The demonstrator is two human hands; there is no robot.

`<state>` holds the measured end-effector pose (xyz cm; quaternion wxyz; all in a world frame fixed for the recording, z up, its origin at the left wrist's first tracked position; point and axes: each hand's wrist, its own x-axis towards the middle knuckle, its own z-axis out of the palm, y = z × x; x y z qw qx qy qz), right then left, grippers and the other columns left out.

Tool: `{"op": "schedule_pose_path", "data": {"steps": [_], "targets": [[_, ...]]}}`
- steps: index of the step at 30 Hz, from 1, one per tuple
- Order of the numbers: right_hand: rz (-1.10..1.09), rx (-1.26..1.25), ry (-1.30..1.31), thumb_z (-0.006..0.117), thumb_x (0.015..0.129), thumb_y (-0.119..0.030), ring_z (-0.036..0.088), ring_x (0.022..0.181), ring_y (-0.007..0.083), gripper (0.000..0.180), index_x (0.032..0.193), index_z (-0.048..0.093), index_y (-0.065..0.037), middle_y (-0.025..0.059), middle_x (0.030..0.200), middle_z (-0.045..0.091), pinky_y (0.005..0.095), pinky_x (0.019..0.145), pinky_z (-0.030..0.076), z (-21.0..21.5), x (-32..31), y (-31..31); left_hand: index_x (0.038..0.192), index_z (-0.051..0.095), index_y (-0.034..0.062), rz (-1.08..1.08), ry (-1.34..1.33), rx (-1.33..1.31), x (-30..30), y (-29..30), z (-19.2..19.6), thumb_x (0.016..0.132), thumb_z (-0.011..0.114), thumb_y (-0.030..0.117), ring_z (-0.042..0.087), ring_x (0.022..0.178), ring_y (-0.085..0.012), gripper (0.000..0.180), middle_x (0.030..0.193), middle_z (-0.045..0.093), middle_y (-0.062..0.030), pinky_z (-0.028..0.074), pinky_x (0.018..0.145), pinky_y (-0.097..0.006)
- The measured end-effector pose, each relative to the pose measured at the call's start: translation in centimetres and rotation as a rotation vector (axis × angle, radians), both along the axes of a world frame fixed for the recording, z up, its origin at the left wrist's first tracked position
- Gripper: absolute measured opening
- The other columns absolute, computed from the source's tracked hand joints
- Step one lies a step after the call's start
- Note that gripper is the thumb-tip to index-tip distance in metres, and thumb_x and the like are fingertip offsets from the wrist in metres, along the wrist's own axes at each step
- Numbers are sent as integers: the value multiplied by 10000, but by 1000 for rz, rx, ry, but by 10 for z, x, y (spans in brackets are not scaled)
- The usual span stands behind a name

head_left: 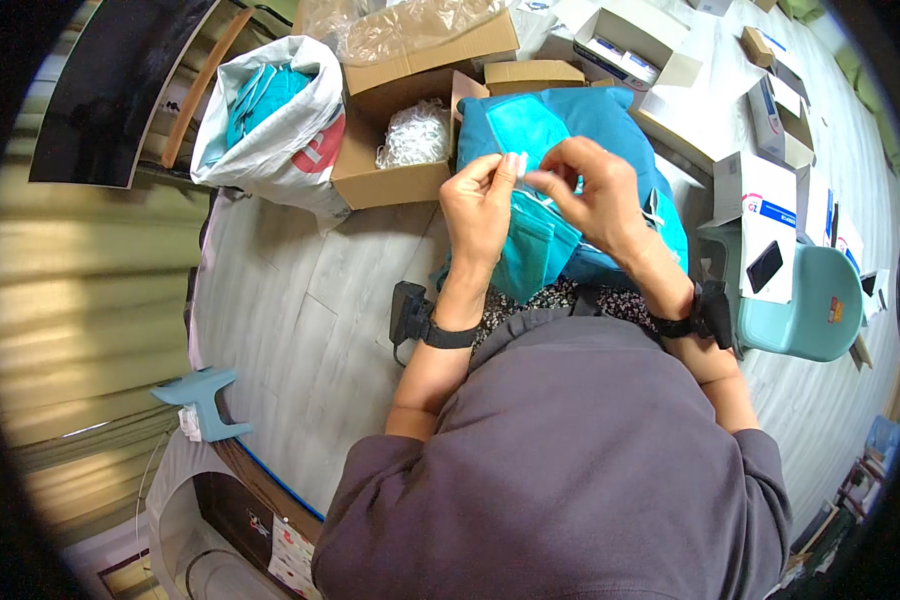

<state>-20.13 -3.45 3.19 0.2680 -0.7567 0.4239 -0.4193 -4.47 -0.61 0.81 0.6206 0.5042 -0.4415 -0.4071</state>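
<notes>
Head view: the left hand [478, 205] and right hand [592, 190] both pinch a thin white strip [521, 170] between fingertips, held above a teal mask [535, 235] on a blue pile [610, 120]. A cardboard box [395, 160] of white loops sits far left, and a teal stool [810, 300] stands right.

We have open floor [300, 320] to our left, bare boards between our left arm and the small blue stool [205, 400]. Ahead, the cardboard box [395, 150] of white loops and the white sack [270, 120] close the way. The teal pile [580, 130] fills the lap area. To our right the teal chair [815, 300] and white cartons [765, 195] crowd in, leaving only narrow gaps
</notes>
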Motion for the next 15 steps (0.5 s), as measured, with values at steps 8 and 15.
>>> {"op": "schedule_pose_path", "data": {"steps": [8, 15], "targets": [[1, -251, -18, 788, 712, -126, 623, 756, 345, 280, 914, 607, -57, 114, 791, 622, 425, 672, 496, -21, 9, -13, 985, 633, -92, 35, -21, -37, -10, 2, 4, 887, 681, 13, 591, 657, -33, 151, 838, 684, -82, 455, 538, -179], [178, 234, -361, 644, 890, -68, 620, 757, 101, 89, 884, 587, 0, 51, 803, 653, 270, 674, 498, -13, 1, -14, 1012, 614, -71, 78, -65, -39, -6, 3, -1, 891, 650, 3, 528, 585, -19, 146, 790, 646, -38, 389, 495, -193]]}}
